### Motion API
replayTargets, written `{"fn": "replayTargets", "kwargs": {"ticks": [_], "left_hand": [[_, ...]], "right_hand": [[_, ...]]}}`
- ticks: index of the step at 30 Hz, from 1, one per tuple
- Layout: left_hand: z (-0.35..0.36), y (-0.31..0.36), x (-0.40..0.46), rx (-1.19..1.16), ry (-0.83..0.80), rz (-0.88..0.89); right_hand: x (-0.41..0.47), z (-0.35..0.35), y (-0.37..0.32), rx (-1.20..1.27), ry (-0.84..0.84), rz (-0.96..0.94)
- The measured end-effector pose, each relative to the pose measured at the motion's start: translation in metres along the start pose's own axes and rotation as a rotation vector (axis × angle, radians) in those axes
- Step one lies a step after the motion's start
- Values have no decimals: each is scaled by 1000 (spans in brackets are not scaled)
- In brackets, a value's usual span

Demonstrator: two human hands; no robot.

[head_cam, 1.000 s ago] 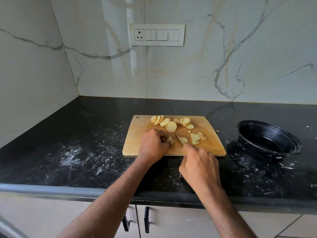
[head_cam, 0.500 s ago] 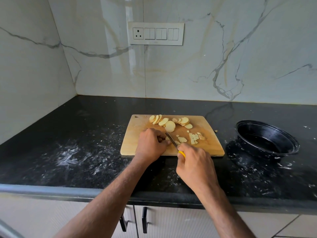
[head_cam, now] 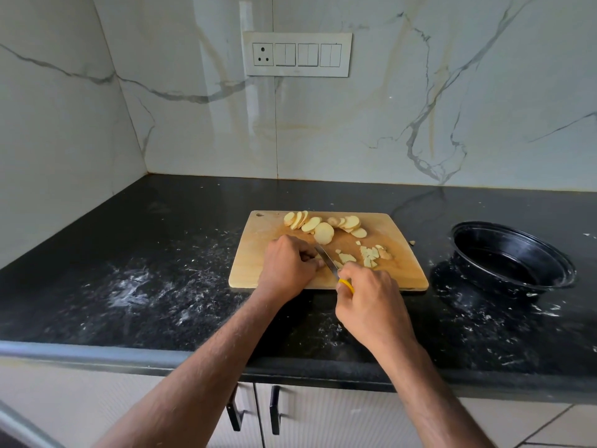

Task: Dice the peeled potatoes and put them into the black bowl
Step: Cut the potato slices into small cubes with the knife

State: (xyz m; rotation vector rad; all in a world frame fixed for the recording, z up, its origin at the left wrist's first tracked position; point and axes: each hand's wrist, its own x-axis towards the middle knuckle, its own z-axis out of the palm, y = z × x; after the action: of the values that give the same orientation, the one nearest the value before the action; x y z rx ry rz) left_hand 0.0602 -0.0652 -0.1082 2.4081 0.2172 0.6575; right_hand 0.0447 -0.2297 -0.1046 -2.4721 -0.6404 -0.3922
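While we look down over a black, flour-streaked tabletop (head_cam: 135,286), we see dicing under way on a wooden cutting board (head_cam: 258,253) at its centre. Our left hand (head_cam: 287,263) rests on the board with its fingers curled down over a small piece of potato, which is mostly hidden beneath them, so this grip is closed on that piece to steady it. Just to its right, the knife blade (head_cam: 326,258) slants across the board, its edge right beside the left fingertips. Our right hand (head_cam: 371,302) wraps the knife's yellow handle (head_cam: 347,285) in a full, closed grip. Along the far edge of the board lies a row of round potato slices (head_cam: 323,226), not yet diced. Right of the blade sits a small heap of diced pieces (head_cam: 370,255). Well apart, at the right, stands the black bowl (head_cam: 513,260), and we see no potato inside it. We judge the task is early: most slices remain whole. The next cut calls for pressing the blade down while keeping the left fingertips tucked away from it.
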Motion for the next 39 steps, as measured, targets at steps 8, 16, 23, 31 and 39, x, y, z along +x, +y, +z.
{"fn": "replayTargets", "kwargs": {"ticks": [8, 16, 23, 31, 39], "left_hand": [[-1, 2, -1, -21, 1, 7], [-3, 3, -3, -19, -15, -24], [-6, 3, -4, -25, -27, -48], [-5, 4, -5, -40, 4, -67], [-2, 3, -2, -9, 17, -43]], "right_hand": [[9, 2, -10, -106, 12, -73], [-10, -1, -8, -214, 58, -83], [-11, -6, -7, -85, 84, -5], [-10, -3, -6, -78, 55, -40], [-8, -2, -5, -46, 21, -31]]}}
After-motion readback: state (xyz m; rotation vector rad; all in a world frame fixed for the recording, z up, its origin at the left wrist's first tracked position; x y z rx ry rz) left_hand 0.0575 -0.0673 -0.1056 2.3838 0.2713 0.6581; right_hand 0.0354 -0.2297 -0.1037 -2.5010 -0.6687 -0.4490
